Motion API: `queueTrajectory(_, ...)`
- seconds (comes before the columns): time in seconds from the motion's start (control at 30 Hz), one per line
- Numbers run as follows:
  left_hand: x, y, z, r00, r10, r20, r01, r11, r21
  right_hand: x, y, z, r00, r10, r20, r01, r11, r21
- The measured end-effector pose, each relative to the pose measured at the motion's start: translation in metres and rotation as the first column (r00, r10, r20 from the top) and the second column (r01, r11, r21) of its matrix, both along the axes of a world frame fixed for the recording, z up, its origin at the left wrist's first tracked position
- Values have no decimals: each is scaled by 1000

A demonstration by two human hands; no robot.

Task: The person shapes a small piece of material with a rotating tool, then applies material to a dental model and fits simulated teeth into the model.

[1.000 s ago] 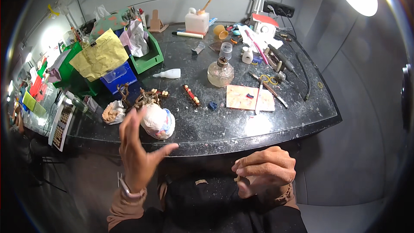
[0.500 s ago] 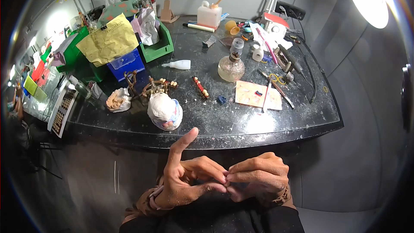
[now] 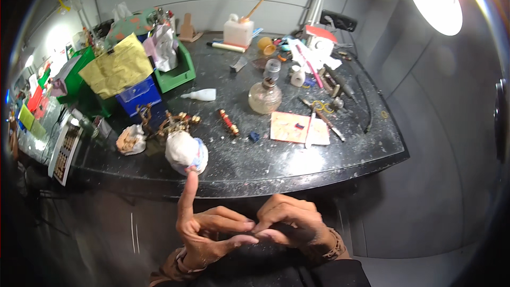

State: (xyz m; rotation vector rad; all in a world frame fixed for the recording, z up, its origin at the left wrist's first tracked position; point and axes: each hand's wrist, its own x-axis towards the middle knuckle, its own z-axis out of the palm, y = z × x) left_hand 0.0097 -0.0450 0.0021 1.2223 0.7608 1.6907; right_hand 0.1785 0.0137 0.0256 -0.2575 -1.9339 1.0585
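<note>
In front of the bench's near edge, over my lap, both of my hands meet at the fingertips. My left hand [image 3: 204, 234] points its index finger straight up, while its thumb and other fingers pinch toward the right. My right hand [image 3: 295, 223] is curled, its thumb and fingertips closed at the same spot. Whatever sits between them is too small and covered to make out. Beyond the left hand stands a rounded white plaster piece [image 3: 180, 149] with a bluish patch. A brass-coloured dental articulator [image 3: 172, 122] is behind it, with a tan dental cast [image 3: 130, 140] to the left.
A strip of teeth in red wax [image 3: 228, 122] and a blue lump [image 3: 254, 136] lie mid-bench. Behind are a glass spirit lamp [image 3: 264, 99], a stained card [image 3: 284, 127] and a slim knife [image 3: 333, 127]. Green bins [image 3: 183, 72] stand back left; a bright lamp [image 3: 434, 0] hangs upper right.
The whole view has shifted, so the bench sits lower and farther left. My fingertips stay together; the right hand's thumb and fingers have changed their angle slightly.
</note>
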Motion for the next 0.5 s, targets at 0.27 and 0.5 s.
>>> queueTrajectory(0.27,0,6,-6,999,8,48,-7,999,-34,-2,-5,-1,996,4,91,4,997,-80)
queueTrajectory(0.5,2,11,1,968,225,106,-229,973,25,55,116,30,650,-760,-8,674,572,468)
